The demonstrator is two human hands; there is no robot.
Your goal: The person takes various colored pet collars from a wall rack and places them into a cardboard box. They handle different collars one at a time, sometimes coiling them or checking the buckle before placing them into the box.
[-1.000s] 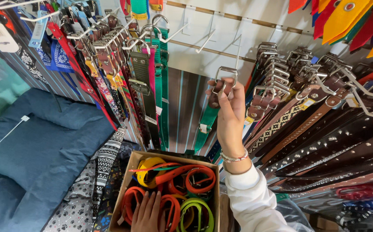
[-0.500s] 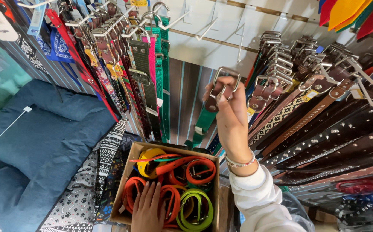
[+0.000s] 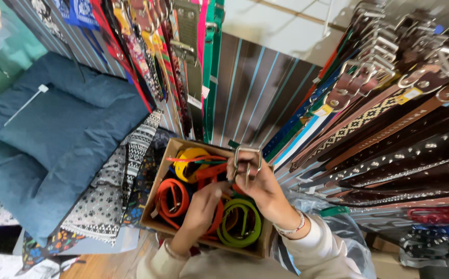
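Your right hand (image 3: 265, 188) pinched a rigid metal buckle (image 3: 247, 163), likely light, best gripped by its frame; left hand (image 3: 203, 204) lay loosely open on coiled collars (image 3: 240, 222).

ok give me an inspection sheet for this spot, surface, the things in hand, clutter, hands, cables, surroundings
surface: wooden floor under an open cardboard box
job's things: metal buckle held over the box; coiled collars inside, orange, yellow and green
clutter: patterned fabrics piled left of the box; clear plastic wrap to its right
hands: right hand grips the buckle; left hand reaches into the box among the orange collars
cables: nothing seen
surroundings: blue cushion at left; coloured straps hanging above; brown and black studded belts on hooks at right; striped wall panel behind
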